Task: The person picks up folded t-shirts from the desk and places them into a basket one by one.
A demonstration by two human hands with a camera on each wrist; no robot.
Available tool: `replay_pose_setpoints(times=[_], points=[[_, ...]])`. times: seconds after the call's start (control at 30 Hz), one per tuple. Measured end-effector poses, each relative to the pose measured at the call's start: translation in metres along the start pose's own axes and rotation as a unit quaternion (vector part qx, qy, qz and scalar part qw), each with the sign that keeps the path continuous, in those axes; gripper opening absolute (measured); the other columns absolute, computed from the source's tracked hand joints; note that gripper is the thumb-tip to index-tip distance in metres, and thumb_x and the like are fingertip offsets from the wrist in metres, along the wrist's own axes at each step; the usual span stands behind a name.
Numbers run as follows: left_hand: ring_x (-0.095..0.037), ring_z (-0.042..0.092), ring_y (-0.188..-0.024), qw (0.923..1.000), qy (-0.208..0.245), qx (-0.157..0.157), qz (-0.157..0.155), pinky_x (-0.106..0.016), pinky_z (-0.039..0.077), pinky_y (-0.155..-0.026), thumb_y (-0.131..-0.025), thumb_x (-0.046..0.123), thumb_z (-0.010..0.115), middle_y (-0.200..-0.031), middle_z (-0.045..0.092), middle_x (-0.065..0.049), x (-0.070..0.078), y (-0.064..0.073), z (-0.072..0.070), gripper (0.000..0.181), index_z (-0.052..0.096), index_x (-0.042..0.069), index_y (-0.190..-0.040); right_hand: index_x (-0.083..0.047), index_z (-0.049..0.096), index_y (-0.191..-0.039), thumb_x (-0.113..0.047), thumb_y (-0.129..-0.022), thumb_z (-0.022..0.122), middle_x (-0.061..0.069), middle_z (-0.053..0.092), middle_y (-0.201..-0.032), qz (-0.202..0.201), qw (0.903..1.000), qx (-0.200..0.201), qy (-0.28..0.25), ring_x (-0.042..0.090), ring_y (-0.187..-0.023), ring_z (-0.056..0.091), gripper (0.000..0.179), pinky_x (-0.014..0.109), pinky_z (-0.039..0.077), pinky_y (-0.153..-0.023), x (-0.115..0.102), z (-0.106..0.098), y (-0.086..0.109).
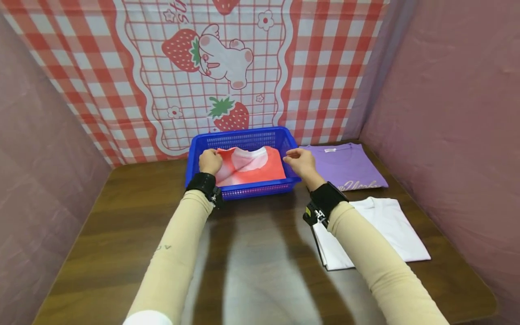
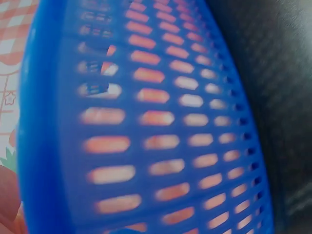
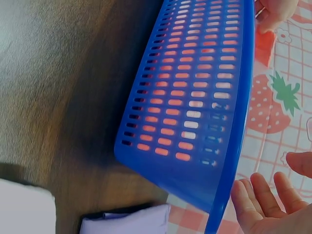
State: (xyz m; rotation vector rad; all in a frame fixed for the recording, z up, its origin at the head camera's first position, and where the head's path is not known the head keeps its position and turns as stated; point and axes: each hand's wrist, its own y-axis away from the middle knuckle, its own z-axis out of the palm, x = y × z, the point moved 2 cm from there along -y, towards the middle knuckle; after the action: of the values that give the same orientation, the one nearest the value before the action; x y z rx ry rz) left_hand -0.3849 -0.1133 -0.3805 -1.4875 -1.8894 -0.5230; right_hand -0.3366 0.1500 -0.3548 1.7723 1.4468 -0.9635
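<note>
A red T-shirt (image 1: 260, 169) with a white and pink pattern lies folded inside a blue plastic basket (image 1: 239, 196). My left hand (image 1: 210, 161) is over the basket's left side and pinches the shirt's left edge, which shows lifted above the rim in the right wrist view. My right hand (image 1: 301, 163) is at the basket's right rim, fingers loosely extended and holding nothing. The right wrist view shows these fingers (image 3: 263, 197) spread just past the rim. In the left wrist view the basket's slotted wall (image 2: 161, 146) covers most of the shirt.
A folded purple T-shirt (image 1: 343, 164) lies right of the basket on the wooden table (image 1: 134, 225). Nearer, a folded white T-shirt (image 1: 392, 230) is partly under my right forearm. A checked strawberry cloth (image 1: 325, 67) hangs behind, and pink fabric (image 1: 455, 113) stands at both sides.
</note>
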Motion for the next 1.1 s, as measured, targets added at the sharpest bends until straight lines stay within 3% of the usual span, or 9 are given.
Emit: replay_pose_setpoints(times=[0.23, 0.43, 0.53, 0.77, 0.97, 1.1], points=[[-0.036, 0.058, -0.122, 1.0000, 0.006, -0.004, -0.004, -0.044, 0.045, -0.106, -0.094, 0.015, 0.051, -0.129, 0.063, -0.018, -0.002, -0.007, -0.010, 0.036, 0.062, 0.002, -0.125, 0.003, 0.064, -0.117, -0.011, -0.090, 0.063, 0.025, 0.065, -0.121, -0.015, 0.9998, 0.011, -0.011, 0.034, -0.113, 0.061, 0.031, 0.037, 0.050, -0.093, 0.005, -0.001, -0.001], [-0.036, 0.056, -0.125, 0.9999, -0.003, -0.007, 0.009, -0.043, 0.043, -0.108, -0.093, 0.015, 0.051, -0.129, 0.062, -0.020, -0.008, -0.005, -0.013, 0.037, 0.061, 0.000, -0.126, 0.003, 0.064, -0.118, -0.012, -0.090, 0.063, 0.024, 0.066, -0.119, -0.005, 0.9996, -0.002, -0.026, 0.026, -0.100, 0.064, 0.032, 0.016, 0.046, -0.069, 0.008, 0.003, 0.000], [-0.037, 0.057, -0.123, 0.9997, 0.003, -0.014, 0.021, -0.043, 0.044, -0.106, -0.093, 0.015, 0.051, -0.127, 0.064, -0.020, -0.008, -0.002, -0.012, 0.037, 0.061, -0.001, -0.125, 0.003, 0.063, -0.119, -0.011, -0.090, 0.062, 0.023, 0.065, -0.119, 0.000, 0.9993, -0.005, -0.038, 0.021, -0.095, 0.063, 0.032, 0.012, 0.045, -0.064, 0.010, 0.003, 0.000], [-0.034, 0.063, -0.112, 0.9969, 0.049, -0.033, 0.051, -0.041, 0.049, -0.100, -0.094, 0.013, 0.050, -0.117, 0.068, -0.022, 0.002, 0.012, -0.010, 0.035, 0.062, -0.002, -0.122, 0.004, 0.063, -0.119, -0.010, -0.090, 0.061, 0.024, 0.064, -0.120, -0.001, 0.9990, -0.008, -0.044, 0.023, -0.096, 0.062, 0.032, 0.013, 0.046, -0.065, 0.012, 0.000, 0.000], [-0.033, 0.063, -0.108, 0.9941, 0.064, -0.042, 0.077, -0.041, 0.049, -0.098, -0.094, 0.012, 0.050, -0.114, 0.068, -0.023, 0.014, 0.027, -0.015, 0.034, 0.062, -0.002, -0.122, 0.005, 0.063, -0.119, -0.011, -0.090, 0.062, 0.024, 0.064, -0.120, -0.006, 0.9986, -0.010, -0.051, 0.003, -0.072, 0.055, 0.033, 0.017, 0.052, -0.068, 0.010, -0.001, 0.003], [-0.033, 0.062, -0.109, 0.9892, 0.081, -0.056, 0.109, -0.041, 0.049, -0.097, -0.094, 0.011, 0.050, -0.116, 0.067, -0.023, 0.023, 0.040, -0.017, 0.033, 0.062, -0.002, -0.122, 0.005, 0.061, -0.122, -0.011, -0.091, 0.061, 0.025, 0.063, -0.124, -0.008, 0.9973, -0.025, -0.069, 0.009, -0.085, 0.061, 0.034, 0.029, 0.057, -0.084, 0.006, -0.001, 0.009]])
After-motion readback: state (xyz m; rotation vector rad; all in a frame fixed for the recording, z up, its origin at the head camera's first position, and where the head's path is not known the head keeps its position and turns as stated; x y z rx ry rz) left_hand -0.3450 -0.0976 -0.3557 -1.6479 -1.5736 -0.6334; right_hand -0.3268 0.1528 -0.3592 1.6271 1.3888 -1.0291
